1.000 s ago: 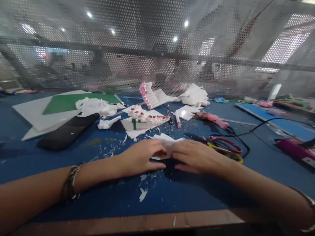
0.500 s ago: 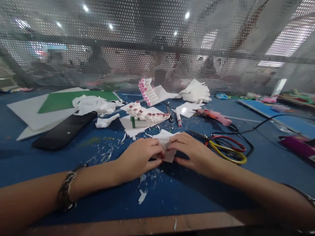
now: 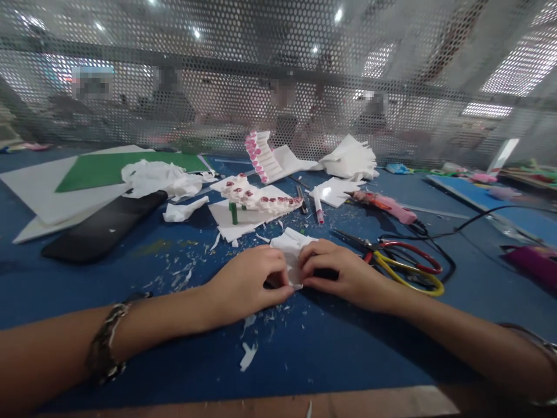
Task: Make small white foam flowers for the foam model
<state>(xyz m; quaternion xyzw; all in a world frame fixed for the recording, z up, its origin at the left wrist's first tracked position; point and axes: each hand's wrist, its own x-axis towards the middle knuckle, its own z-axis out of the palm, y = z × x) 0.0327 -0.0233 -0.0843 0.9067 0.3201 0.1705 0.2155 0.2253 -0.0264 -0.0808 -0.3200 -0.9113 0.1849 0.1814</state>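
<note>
A small piece of white tissue paper (image 3: 290,247) is pinched between my two hands, low over the blue table (image 3: 348,354). My left hand (image 3: 250,278) grips its left side, thumb and fingers closed near the lower edge. On the right side my right hand (image 3: 337,268) holds it with thumb and bent fingers together. Just beyond the hands, a white craft piece with dark red spots (image 3: 261,200) rests on green legs over a white sheet (image 3: 226,223). Scissors (image 3: 404,264) with red and yellow handles lie beside my right hand.
A black phone-like slab (image 3: 104,229), crumpled tissue (image 3: 152,177) and a green sheet (image 3: 96,168) lie left. A pink glue gun (image 3: 387,206) with a black cord, a marker (image 3: 318,206) and stacked white paper (image 3: 350,158) are beyond. Metal mesh (image 3: 243,75) stands behind. Paper scraps litter the table.
My fingers have closed in on the tissue paper's lower edge, my left thumb now reaching further right along it. The view has shifted slightly.
</note>
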